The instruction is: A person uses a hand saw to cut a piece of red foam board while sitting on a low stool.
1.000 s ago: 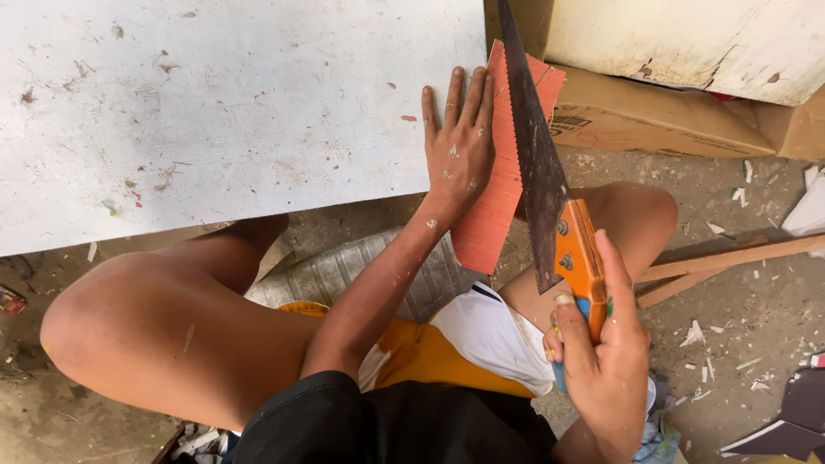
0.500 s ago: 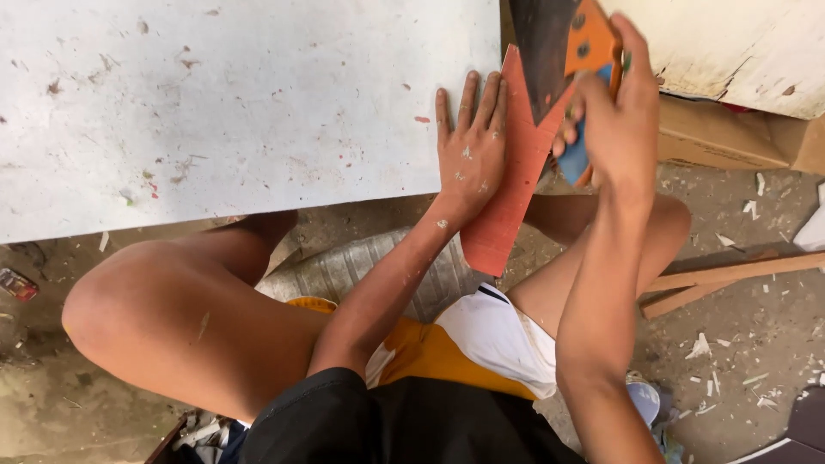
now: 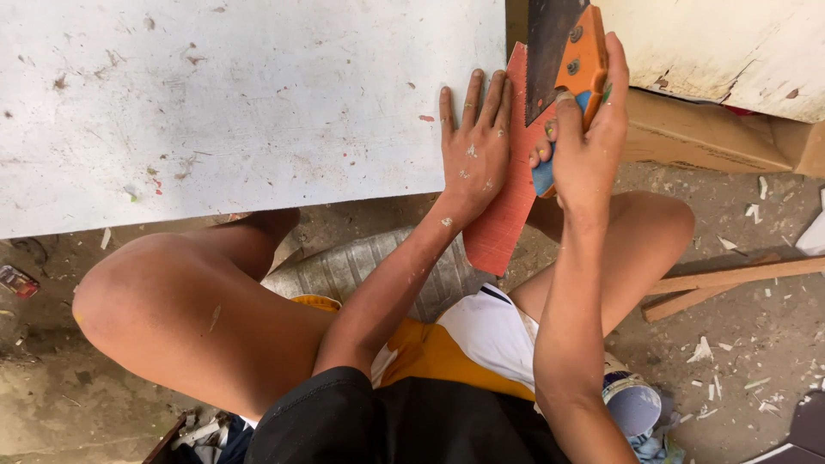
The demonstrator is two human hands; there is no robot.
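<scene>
Orange-red board (image 3: 507, 198), thin and flat, stands on edge against the right end of the white tabletop (image 3: 241, 103); its lower corner hangs down toward the person's lap; the left hand (image 3: 474, 150) lies flat with fingers spread, partly on the tabletop and partly on the board, pressing the two together; the right hand (image 3: 589, 137) is closed round the orange and blue handle of a handsaw (image 3: 559, 51), whose dark blade runs up out of view along the board's right edge. Whether the teeth are biting the board cannot be told from here.

To saw well at this point, in my judgement, the flat hand should press firmly so that the board does not chatter or slip off the tabletop's end; those fingertips lie near the blade, so they are best held back from the cut line; strokes ought to be long and light, with the blade held in one plane and the wrist straight behind it.

Behind the saw sits a brown cardboard box (image 3: 705, 137); wooden sticks (image 3: 730, 283) and pale chips lie on the dusty floor (image 3: 756, 361); a ribbed grey sheet (image 3: 369, 266) shows between the knees.
</scene>
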